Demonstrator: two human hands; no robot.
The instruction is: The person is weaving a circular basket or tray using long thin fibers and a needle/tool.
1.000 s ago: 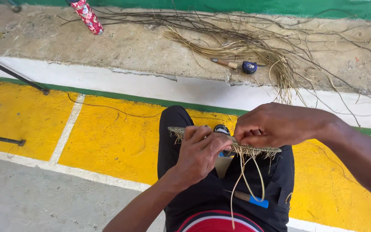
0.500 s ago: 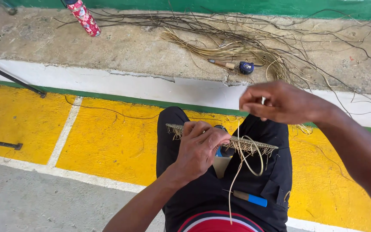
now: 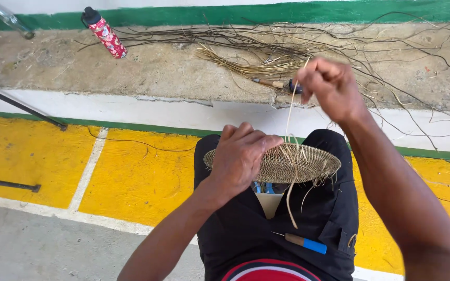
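Observation:
A flat round woven straw disc (image 3: 300,164) rests over my lap, with loose fibre ends hanging from it. My left hand (image 3: 240,156) grips its left rim from above. My right hand (image 3: 330,87) is raised above the disc, fingers pinched on a pale straw strand (image 3: 289,117) that runs taut down into the weave. A tool with a blue and wooden handle (image 3: 304,242) lies on my black shorts.
A heap of dry fibres and thin twigs (image 3: 266,57) lies on the concrete ledge, with a second tool (image 3: 274,83) among them. A floral bottle (image 3: 104,32) lies at the back left. Dark metal rods (image 3: 19,106) cross the yellow floor.
My right hand has risen from the disc toward the ledge, drawing the strand up tight. The disc has tilted so its woven face shows. My left hand stays on the rim.

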